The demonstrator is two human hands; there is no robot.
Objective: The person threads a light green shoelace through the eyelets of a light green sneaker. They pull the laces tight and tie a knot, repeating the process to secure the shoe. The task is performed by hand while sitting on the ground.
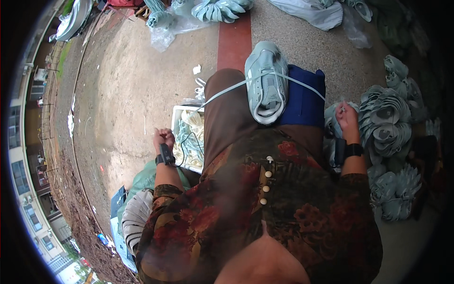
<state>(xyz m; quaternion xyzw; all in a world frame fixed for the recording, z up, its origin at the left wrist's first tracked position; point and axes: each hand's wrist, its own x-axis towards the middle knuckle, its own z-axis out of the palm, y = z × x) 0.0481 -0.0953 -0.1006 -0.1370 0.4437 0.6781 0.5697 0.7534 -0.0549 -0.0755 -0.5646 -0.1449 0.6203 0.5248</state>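
A pale blue-grey shoe upper [268,92] lies on my lap, toe pointing away, over a dark blue cloth [305,97] on my right thigh. A pale flat shoelace [230,88] crosses its eyelets and stretches out to both sides. On the left it passes over my knee toward my left hand [164,137], which is closed beside a white basket [176,124]. The other end runs over the blue cloth toward my right hand [347,116], closed with fingers pinched. The lace ends at the fingers are too small to see clearly.
The basket holds several pale laces [191,137]. Stacked shoe uppers [385,118] stand along my right, with more bundles [222,9] and clear plastic bags [163,38] ahead. A light grey stack [137,217] sits by my left elbow. Concrete ground surrounds me.
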